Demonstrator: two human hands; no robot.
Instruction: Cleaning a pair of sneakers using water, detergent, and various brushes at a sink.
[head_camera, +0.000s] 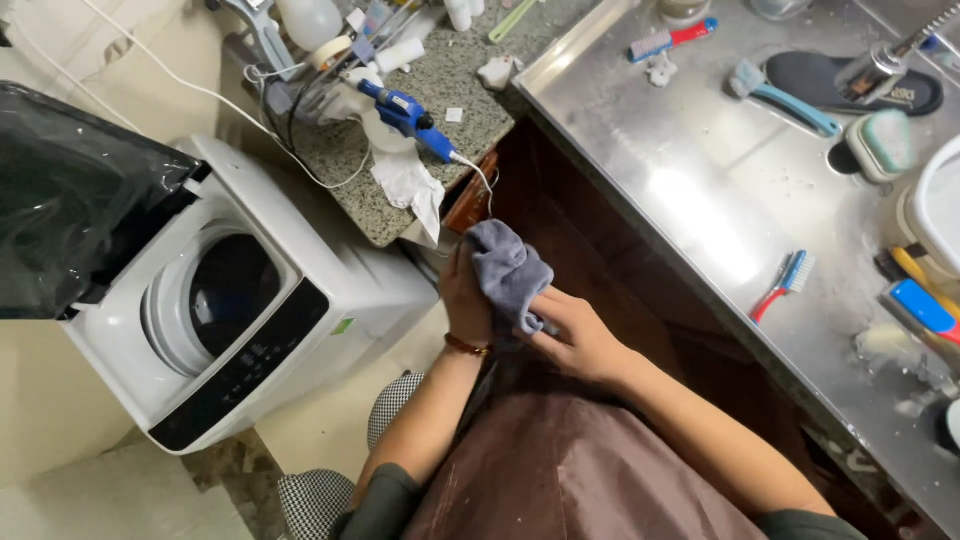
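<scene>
A grey cloth (508, 270) is bunched between both my hands, in front of my brown apron (560, 460). My left hand (464, 305), with a red bracelet at the wrist, presses against the cloth's left side. My right hand (572, 335) grips the cloth from below and to the right, fingers curled into its folds. Both hands hover over the gap between the granite counter (440, 90) and the steel worktop (700, 170).
A white top-loading washing machine (230, 300) stands open at left. The granite counter holds a blue tool (410, 112), cables and bottles. On the steel worktop lie a red-and-blue brush (783, 283), other brushes and a black insole (850, 82).
</scene>
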